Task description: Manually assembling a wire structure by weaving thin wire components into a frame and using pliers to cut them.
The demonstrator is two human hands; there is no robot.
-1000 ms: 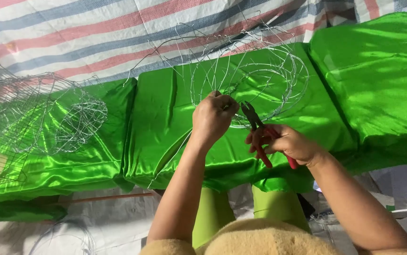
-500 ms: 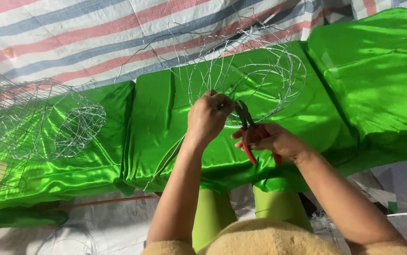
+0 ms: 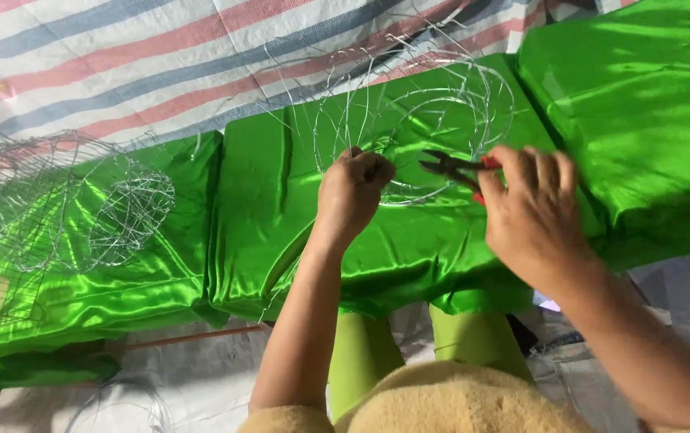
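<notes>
Green satin cloth [image 3: 441, 240], left hand [image 3: 353, 192] pinching wire frame [image 3: 417, 120], right hand [image 3: 533, 216] gripping half-hidden pliers [image 3: 449, 167]

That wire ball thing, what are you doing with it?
A person's left hand grips a round wire frame lying on shiny green cloth. The right hand holds red-handled pliers, jaws pointing at the wire near the left hand. Another wire frame sits further left on the cloth.
</notes>
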